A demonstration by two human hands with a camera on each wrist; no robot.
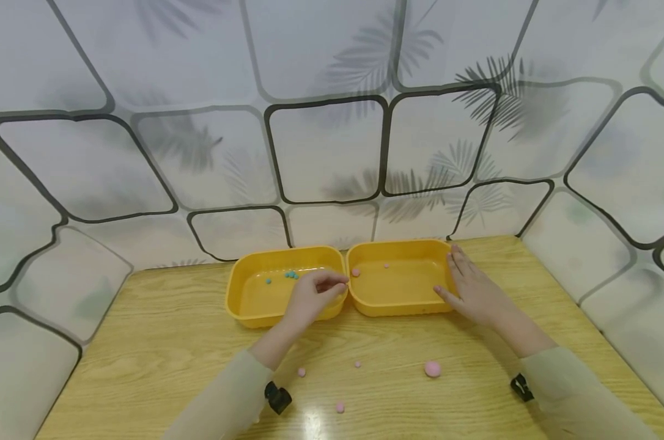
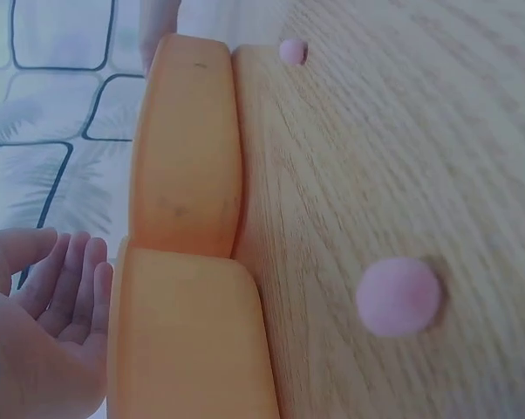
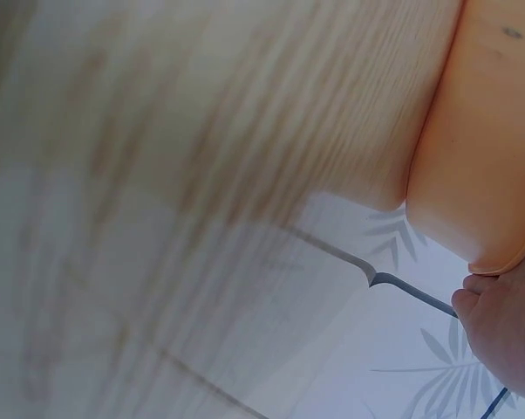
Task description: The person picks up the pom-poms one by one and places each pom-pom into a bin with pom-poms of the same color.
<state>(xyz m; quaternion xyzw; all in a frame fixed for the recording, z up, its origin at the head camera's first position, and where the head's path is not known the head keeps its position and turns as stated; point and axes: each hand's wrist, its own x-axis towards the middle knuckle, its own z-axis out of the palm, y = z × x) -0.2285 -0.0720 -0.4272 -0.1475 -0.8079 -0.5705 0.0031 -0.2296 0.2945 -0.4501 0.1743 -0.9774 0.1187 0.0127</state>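
Over the right end of the left yellow tray (image 1: 235, 293) is my left hand (image 1: 312, 295), fingers loosely bent near the rims where the trays meet. The left wrist view shows that hand (image 2: 49, 305) with thumb apart from the fingers and nothing held. Several small blue balls (image 1: 291, 275) lie in this tray. My right hand (image 1: 477, 293) rests with extended fingers at the right rim of the right yellow tray (image 1: 400, 308). A pink ball (image 1: 356, 272) and a smaller pink bead (image 1: 386, 266) lie inside that tray.
Several pink balls lie on the wooden table (image 1: 145, 342) in front of the trays, including a large one (image 1: 433, 368) toward the right and smaller ones (image 1: 340, 407) nearer the front edge. A patterned curtain (image 1: 326, 153) stands behind the table and along its sides.
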